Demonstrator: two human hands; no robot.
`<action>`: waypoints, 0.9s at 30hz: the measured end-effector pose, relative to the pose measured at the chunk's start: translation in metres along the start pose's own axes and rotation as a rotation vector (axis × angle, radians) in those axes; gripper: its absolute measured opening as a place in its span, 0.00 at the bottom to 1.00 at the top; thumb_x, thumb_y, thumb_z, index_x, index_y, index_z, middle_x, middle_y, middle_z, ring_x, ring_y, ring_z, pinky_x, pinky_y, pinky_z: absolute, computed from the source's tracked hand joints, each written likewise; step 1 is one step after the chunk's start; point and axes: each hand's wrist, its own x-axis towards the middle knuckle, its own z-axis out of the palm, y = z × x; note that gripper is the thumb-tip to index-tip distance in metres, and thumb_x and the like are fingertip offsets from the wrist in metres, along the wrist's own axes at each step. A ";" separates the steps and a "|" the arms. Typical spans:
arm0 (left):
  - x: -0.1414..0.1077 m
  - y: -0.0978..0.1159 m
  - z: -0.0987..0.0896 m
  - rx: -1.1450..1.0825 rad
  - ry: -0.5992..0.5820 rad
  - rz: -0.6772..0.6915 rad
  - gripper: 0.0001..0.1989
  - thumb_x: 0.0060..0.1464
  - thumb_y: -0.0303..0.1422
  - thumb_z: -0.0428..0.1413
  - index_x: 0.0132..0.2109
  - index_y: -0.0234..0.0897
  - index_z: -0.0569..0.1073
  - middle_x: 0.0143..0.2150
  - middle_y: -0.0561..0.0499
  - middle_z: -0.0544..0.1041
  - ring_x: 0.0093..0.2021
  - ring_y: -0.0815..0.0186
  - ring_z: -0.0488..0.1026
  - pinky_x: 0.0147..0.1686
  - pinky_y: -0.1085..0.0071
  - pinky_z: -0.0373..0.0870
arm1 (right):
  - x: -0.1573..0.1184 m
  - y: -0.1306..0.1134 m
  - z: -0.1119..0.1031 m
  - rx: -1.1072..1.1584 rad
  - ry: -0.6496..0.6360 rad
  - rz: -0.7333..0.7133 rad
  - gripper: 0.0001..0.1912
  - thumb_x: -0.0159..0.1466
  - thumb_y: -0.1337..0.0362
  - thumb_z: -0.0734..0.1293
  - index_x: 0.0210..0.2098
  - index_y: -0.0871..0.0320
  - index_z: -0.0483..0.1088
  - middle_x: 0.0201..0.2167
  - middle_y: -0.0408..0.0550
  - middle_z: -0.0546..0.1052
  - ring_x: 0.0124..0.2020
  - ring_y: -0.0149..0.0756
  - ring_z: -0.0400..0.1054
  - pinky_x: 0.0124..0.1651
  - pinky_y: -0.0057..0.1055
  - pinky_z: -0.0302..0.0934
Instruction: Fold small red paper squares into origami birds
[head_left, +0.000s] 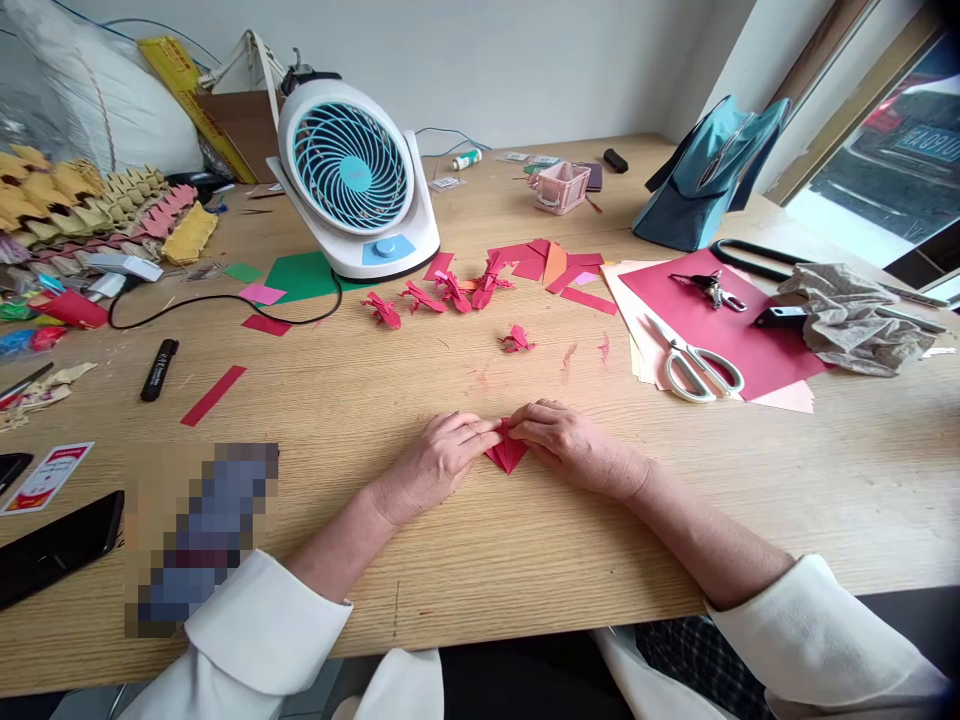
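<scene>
A small folded piece of red paper (508, 455) lies on the wooden table, its point toward me. My left hand (444, 458) holds its left upper edge with fingers together. On the other side, my right hand (571, 443) is closed on the right upper edge, and the fingertips of both hands nearly meet. Part of the paper is hidden under the fingers. Beyond my hands sits a single folded red paper figure (517, 339), and farther back stand several similar red figures (454, 290) in a row.
A white fan (356, 180) stands at the back left. White scissors (694, 368) and keys lie on a red sheet (757, 325) at right. A black marker (159, 370), a red strip (214, 395) and a phone (64, 548) are at left. A blue bag (697, 190) stands behind.
</scene>
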 end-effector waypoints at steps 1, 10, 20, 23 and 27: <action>0.000 0.000 -0.001 0.008 -0.003 0.005 0.18 0.63 0.22 0.48 0.57 0.37 0.71 0.57 0.43 0.75 0.54 0.59 0.70 0.51 0.58 0.71 | 0.000 0.000 0.000 0.000 0.001 0.000 0.13 0.71 0.70 0.57 0.45 0.61 0.73 0.44 0.58 0.76 0.43 0.40 0.70 0.47 0.39 0.67; -0.004 0.000 -0.003 0.047 -0.040 0.026 0.18 0.62 0.19 0.48 0.55 0.36 0.72 0.59 0.44 0.74 0.57 0.59 0.69 0.51 0.60 0.68 | -0.001 0.001 0.000 0.019 -0.012 0.007 0.13 0.72 0.69 0.57 0.44 0.62 0.73 0.44 0.57 0.76 0.44 0.40 0.70 0.48 0.39 0.66; -0.006 0.001 -0.006 0.018 -0.085 0.024 0.21 0.62 0.20 0.47 0.60 0.37 0.70 0.62 0.44 0.71 0.61 0.60 0.66 0.55 0.60 0.65 | -0.003 0.003 0.001 0.016 -0.020 -0.001 0.12 0.71 0.70 0.57 0.45 0.61 0.72 0.45 0.56 0.75 0.45 0.40 0.69 0.50 0.39 0.65; -0.007 0.002 -0.007 0.021 -0.108 0.008 0.22 0.62 0.20 0.47 0.60 0.36 0.69 0.62 0.44 0.71 0.61 0.60 0.66 0.56 0.60 0.64 | -0.002 0.002 0.000 0.014 -0.015 -0.006 0.13 0.71 0.70 0.57 0.44 0.61 0.72 0.45 0.57 0.75 0.45 0.40 0.69 0.50 0.39 0.65; -0.007 0.002 -0.007 0.023 -0.110 0.003 0.22 0.62 0.20 0.47 0.60 0.37 0.69 0.62 0.44 0.71 0.61 0.59 0.66 0.56 0.59 0.64 | -0.001 0.002 0.001 0.009 -0.010 -0.011 0.13 0.71 0.70 0.57 0.45 0.62 0.72 0.45 0.58 0.75 0.45 0.41 0.70 0.49 0.39 0.66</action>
